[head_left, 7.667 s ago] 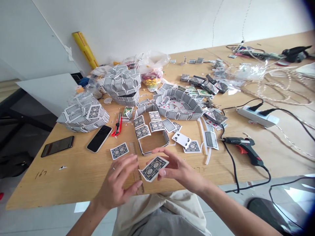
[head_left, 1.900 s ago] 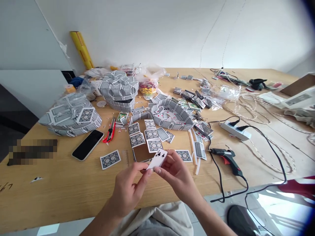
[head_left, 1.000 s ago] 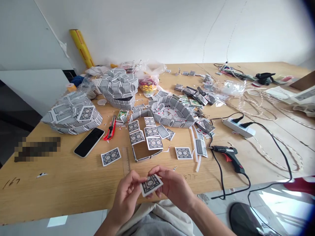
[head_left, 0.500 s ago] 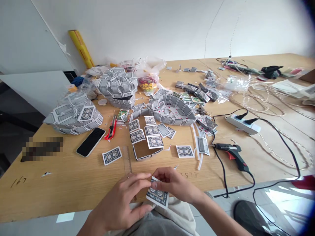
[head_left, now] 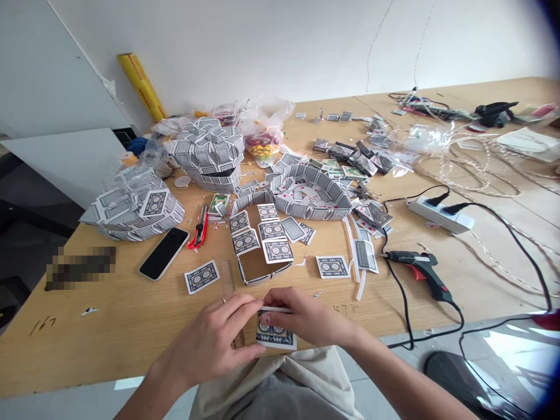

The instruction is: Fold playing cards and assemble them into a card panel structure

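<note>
A dark patterned playing card [head_left: 276, 335] lies at the table's front edge between my hands. My right hand [head_left: 297, 315] is closed on it, thumb on top and fingers curled at its far edge. My left hand [head_left: 227, 332] is open at the card's left side, fingertips near its far corner and thumb near its lower left corner. Under the left fingers a clear ruler [head_left: 226, 279] is partly hidden. Just beyond the hands stands an open frame made of cards [head_left: 276, 251], with single cards [head_left: 202, 276] [head_left: 333, 267] lying on either side.
A phone [head_left: 164, 254] and a red cutter [head_left: 199, 227] lie left. On the right are a glue gun [head_left: 426, 273] with its cable and a power strip [head_left: 441, 214]. Card-covered boxes [head_left: 133, 204] and a heart-shaped card tray [head_left: 308, 211] sit farther back.
The card has moved from tilted over my lap up to the table edge, and now lies flatter and straighter. Both hands have moved slightly with it. The view has shifted a little.
</note>
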`<state>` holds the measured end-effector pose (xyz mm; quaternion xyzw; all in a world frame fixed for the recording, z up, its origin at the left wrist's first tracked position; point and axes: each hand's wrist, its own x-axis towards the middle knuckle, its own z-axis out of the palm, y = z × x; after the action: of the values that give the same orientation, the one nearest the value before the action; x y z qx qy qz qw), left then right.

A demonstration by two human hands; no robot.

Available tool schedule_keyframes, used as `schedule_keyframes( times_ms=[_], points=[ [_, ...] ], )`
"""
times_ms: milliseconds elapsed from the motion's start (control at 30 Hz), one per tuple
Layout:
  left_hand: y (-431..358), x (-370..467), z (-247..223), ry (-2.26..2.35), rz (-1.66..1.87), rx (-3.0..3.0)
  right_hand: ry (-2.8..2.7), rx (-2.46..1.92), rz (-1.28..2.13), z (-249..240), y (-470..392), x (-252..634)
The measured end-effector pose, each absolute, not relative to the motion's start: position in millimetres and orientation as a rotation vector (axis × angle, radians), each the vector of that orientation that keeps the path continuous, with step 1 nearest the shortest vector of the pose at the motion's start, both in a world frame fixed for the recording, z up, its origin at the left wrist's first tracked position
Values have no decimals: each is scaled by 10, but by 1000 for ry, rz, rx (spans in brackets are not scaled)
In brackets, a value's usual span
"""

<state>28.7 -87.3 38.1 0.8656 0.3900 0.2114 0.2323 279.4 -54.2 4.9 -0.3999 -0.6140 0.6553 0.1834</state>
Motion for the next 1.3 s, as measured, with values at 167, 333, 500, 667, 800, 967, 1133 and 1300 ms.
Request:
schedule_keyframes(
  times_ms=[167, 333, 500, 667, 800, 967, 1133, 1300],
  points=[
    [-539, 57, 235, 1289, 926, 2051, -1407, -1072, 1773, 225, -458, 2749],
    [-295, -68, -151, 1328, 1124, 1346, -1648, -1176, 1192, 266, -319, 2788],
    [-296, -3, -264, 1283, 1090, 1291, -1836, -1173, 587, 70, -228, 2797],
    [-300, 96, -181, 1283, 1135, 1305, -1814, -1126, 421, -85, -204, 2795],
    [-298, 121, -178, 1277, 1127, 1330, -1821, -1102, 419, -117, -188, 2812],
    [-314, 112, -177, 1296, 1101, 1393, -1832, -1091, 421, -152, -180, 2829],
    [-344, 145, -110, 1388, 952, 1669, -1837, -1074, 433, -192, -191, 2828],
    [-376, 210, -58, 1494, 876, 1842, -1817, -1067, 448, -205, -203, 2833]
  ],
)
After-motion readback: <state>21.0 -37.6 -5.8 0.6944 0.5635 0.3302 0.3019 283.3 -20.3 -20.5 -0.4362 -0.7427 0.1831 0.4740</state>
